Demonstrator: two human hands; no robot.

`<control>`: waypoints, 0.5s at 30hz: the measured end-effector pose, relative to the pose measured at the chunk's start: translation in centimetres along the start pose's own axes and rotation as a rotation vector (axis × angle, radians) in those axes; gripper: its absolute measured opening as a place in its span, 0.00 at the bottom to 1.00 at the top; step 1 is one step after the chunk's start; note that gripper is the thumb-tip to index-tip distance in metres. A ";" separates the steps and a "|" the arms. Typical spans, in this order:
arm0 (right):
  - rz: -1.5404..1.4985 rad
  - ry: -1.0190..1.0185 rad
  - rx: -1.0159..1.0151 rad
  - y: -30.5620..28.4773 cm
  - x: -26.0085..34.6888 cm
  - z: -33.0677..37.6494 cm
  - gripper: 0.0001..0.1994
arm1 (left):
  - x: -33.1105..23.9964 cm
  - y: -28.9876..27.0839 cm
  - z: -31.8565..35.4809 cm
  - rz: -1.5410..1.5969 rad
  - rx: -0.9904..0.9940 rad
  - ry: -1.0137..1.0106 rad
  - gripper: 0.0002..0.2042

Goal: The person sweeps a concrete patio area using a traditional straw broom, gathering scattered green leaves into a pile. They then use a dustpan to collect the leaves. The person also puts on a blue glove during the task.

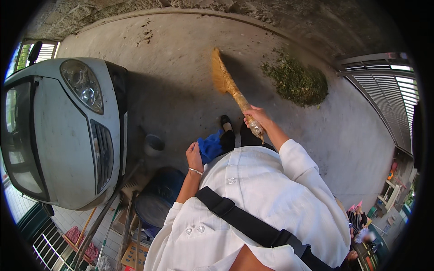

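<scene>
My right hand [257, 117] is wrapped round the thick handle of a straw broom [229, 83]. The broom is yellowish, and its fanned head points away from me over the concrete floor. Its handle end sticks out below my fist toward my shirt. At my waist, my left hand [194, 156] has its fingers closed on a bright blue cloth [210, 147], which hangs in crumpled folds; it might be a bag, I cannot tell. Beyond the broom to the right lies a heap of green leaves or clippings [300, 81].
A pale car [68, 135] stands close on my left. Near its front are a small bucket [154, 145], a dark tub [158, 198], and several mops and poles [86, 235]. A slatted metal gate [384, 95] runs along the right. People [361, 226] show at the lower right.
</scene>
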State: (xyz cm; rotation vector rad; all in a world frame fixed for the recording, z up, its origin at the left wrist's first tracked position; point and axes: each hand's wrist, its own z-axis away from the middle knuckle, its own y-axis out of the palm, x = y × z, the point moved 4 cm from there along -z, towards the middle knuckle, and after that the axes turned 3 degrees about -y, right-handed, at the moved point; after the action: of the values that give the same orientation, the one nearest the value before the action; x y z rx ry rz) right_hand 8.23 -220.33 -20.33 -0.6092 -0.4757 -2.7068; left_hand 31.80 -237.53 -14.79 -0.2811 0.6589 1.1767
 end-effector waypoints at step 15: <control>-0.066 -0.125 -0.067 -3.5 2.0 0.5 0.17 | 1.2 5.5 0.2 -0.197 0.068 0.071 0.10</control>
State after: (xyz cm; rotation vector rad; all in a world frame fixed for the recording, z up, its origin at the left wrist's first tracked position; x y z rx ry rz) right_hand 5.35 -217.47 -19.81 -0.7983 -0.4457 -2.7678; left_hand 27.06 -234.41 -14.70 -0.3240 0.7152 0.9573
